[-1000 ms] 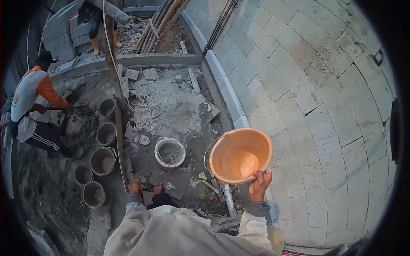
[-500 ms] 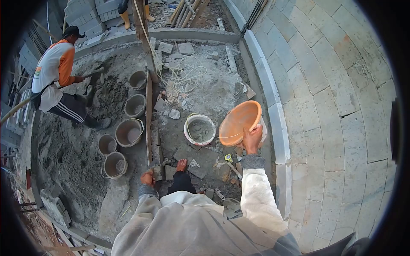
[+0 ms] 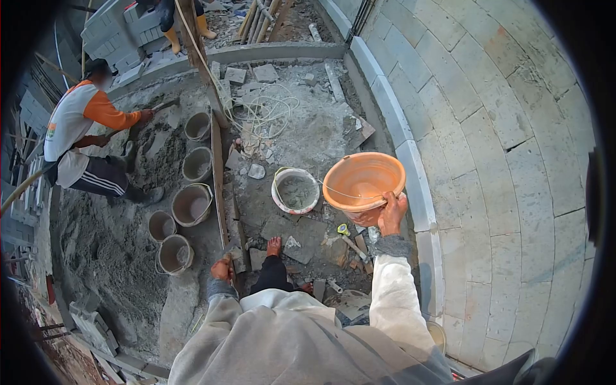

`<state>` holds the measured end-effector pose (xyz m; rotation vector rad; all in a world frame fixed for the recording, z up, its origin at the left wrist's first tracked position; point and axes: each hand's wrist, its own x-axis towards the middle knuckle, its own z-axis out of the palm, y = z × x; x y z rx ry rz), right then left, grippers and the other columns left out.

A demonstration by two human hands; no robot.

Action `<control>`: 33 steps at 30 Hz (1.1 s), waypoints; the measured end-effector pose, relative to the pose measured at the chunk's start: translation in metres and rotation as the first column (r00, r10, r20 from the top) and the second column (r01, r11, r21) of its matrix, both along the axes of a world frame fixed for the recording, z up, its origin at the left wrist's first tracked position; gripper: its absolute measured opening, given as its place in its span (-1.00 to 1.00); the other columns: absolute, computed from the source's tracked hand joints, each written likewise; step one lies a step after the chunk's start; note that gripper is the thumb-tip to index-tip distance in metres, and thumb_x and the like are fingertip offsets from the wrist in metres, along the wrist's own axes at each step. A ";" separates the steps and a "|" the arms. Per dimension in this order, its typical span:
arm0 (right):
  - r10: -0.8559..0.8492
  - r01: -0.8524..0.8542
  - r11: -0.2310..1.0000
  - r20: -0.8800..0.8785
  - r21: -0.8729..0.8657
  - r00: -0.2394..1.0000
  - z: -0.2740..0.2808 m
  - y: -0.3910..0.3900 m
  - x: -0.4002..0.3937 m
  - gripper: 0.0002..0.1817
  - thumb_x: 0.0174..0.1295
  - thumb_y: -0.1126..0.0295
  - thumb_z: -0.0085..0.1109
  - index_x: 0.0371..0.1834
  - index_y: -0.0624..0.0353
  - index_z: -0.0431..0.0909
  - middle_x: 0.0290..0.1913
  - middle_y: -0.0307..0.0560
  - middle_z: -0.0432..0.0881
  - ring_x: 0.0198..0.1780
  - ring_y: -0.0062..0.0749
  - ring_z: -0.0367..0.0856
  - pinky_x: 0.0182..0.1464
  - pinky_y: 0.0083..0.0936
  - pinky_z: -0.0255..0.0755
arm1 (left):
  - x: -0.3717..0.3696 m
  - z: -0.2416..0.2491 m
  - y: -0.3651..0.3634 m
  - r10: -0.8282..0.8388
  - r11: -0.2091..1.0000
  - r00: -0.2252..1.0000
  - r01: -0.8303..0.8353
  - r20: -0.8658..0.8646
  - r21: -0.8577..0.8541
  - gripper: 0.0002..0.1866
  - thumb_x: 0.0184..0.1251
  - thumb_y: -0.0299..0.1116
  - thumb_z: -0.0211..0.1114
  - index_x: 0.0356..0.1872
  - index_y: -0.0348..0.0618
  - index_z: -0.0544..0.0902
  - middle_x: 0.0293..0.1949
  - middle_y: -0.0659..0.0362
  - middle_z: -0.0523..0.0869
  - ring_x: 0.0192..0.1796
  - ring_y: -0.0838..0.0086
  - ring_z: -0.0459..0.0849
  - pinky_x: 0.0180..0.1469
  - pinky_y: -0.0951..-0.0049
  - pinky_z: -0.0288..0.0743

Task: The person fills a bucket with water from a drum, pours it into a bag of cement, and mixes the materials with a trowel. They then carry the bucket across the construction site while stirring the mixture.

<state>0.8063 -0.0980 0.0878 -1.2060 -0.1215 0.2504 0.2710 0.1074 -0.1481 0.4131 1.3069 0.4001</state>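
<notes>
An orange bucket (image 3: pixel 366 176) with a thin wire handle hangs at the right near the block wall, its mouth facing up toward me. My right hand (image 3: pixel 392 213) grips its near rim. Left of it on the ground stands a white bucket (image 3: pixel 296 191) holding some grey material. My left hand (image 3: pixel 222 268) is closed around the handle of a trowel (image 3: pixel 232 245), low beside the upright board (image 3: pixel 219 186). Both bare feet show partly below me.
Several dark buckets (image 3: pixel 191 205) stand left of the board. A person (image 3: pixel 90 131) holds a tool at the grey mortar heap (image 3: pixel 96 237). A tangled hose (image 3: pixel 266 115), rubble and a yellow tape measure (image 3: pixel 343 229) lie on the ground. The block wall (image 3: pixel 487 192) rises at right.
The orange bucket has tipped from a sideways tilt to more upright, with my right hand still on its rim. The person at the left has extended an arm with the tool. My view has shifted slightly.
</notes>
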 end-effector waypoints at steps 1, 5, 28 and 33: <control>0.000 0.001 1.000 0.009 -0.019 1.000 0.005 0.006 -0.003 -0.73 0.00 0.63 0.17 -0.19 0.30 0.42 -0.20 -0.06 0.59 -0.26 -0.42 0.62 -0.20 -0.50 0.55 | -0.002 -0.018 0.000 -0.023 0.999 0.997 0.026 -0.075 0.029 -0.84 0.23 -0.22 0.15 -0.34 -0.05 0.60 -0.55 0.20 0.55 -0.63 0.48 0.45 -0.66 0.46 0.34; 0.072 -0.061 0.985 0.062 -0.164 0.996 0.023 0.040 -0.007 -0.72 -0.03 0.63 0.21 -0.21 0.30 0.43 -0.22 -0.08 0.60 -0.27 -0.48 0.59 -0.21 -0.53 0.50 | -0.006 -0.046 -0.001 0.048 0.999 0.997 -0.048 -0.066 0.004 -0.70 0.22 0.05 0.15 -0.34 0.08 0.64 -0.57 0.13 0.63 -0.71 0.34 0.53 -0.70 0.35 0.46; 0.198 -0.033 0.847 0.258 -0.530 0.946 0.008 0.140 0.013 -0.68 0.01 0.49 0.29 -0.19 0.31 0.43 -0.25 0.06 0.65 -0.23 -0.25 0.65 -0.10 -0.35 0.52 | -0.007 0.033 -0.022 0.128 0.992 0.964 -0.121 -0.232 0.043 -0.83 0.17 -0.39 0.18 -0.22 -0.14 0.63 -0.47 0.18 0.60 -0.58 0.54 0.43 -0.60 0.53 0.32; 0.137 -0.136 0.970 -0.006 -0.200 0.991 -0.025 0.107 0.045 -0.73 0.02 0.62 0.20 -0.16 0.36 0.50 -0.20 -0.06 0.62 -0.24 -0.43 0.62 -0.17 -0.50 0.52 | 0.010 0.034 -0.016 0.106 0.994 0.971 -0.101 -0.213 0.037 -0.81 0.17 -0.38 0.17 -0.21 -0.12 0.62 -0.47 0.20 0.60 -0.57 0.54 0.45 -0.58 0.52 0.35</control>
